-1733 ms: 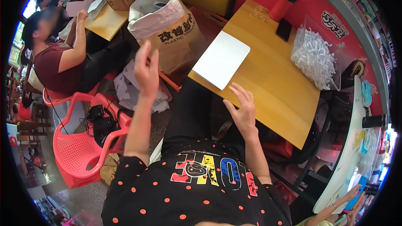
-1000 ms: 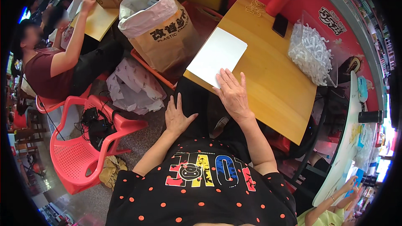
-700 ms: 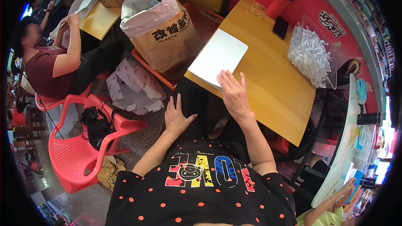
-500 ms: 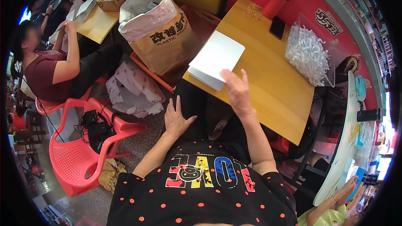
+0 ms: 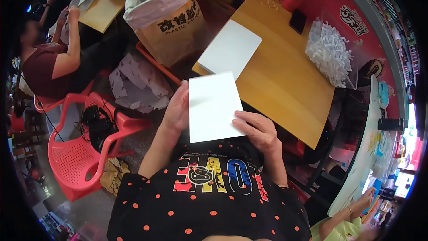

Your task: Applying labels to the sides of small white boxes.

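Paper sack (image 5: 171, 27): brown, dark lettering, on floor off table's left edge.
Plastic bag (image 5: 331, 52): clear, white shreds, table's far-right edge.
Phone (image 5: 297, 21): dark screen, far corner.

two flat white rectangular boards: one held up (image 5: 213, 106), one lying on the table (image 5: 230, 49). two wooden tables (image 5: 285, 80), (image 5: 100, 11). one red plastic chair (image 5: 73, 160). one brown paper sack (image 5: 167, 22). one bag of white shredded paper (image 5: 330, 53).

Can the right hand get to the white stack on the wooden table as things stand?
Probably yes, once freed. The right hand now grips the white sheet together with the left hand. The white stack lies just beyond on the wooden table, with nothing between.
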{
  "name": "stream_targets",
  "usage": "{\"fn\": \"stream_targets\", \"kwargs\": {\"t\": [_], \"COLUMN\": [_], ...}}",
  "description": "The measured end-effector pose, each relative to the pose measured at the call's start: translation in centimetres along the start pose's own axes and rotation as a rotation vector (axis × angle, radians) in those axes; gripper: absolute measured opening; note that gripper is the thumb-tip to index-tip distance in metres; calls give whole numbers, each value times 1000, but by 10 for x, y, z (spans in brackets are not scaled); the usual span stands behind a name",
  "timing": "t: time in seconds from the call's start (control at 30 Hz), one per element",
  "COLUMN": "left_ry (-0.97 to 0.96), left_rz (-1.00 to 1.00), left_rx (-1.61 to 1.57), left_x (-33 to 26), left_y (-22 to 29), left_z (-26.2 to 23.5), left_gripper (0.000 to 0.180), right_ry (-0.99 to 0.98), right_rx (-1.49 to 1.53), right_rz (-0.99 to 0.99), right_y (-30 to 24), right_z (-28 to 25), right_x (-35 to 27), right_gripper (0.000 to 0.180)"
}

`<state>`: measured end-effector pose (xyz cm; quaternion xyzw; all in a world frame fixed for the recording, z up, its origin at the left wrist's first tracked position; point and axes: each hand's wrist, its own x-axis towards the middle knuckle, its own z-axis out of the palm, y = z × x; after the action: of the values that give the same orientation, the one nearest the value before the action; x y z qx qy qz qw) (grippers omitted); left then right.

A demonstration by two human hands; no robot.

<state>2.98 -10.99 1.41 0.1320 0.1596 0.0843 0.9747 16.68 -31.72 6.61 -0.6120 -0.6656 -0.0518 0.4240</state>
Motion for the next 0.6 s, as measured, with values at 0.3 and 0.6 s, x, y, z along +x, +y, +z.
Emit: {"fn": "stream_targets", "kwargs": {"t": [0.3, 0.6], "left_ry": [84, -380], "left_rz": [195, 624], "left_rx": [644, 1548], "left_x": [-13, -25], "left_y": [-16, -18], "left_z": [3, 23], "left_gripper": [36, 25], "right_ry": [57, 270], "right_rx": [315, 1046], "right_rz": [621, 1057], "right_y": [-15, 20], "right_z": [8, 24], "right_x": [-23, -31], "right_gripper": [13, 18]}}
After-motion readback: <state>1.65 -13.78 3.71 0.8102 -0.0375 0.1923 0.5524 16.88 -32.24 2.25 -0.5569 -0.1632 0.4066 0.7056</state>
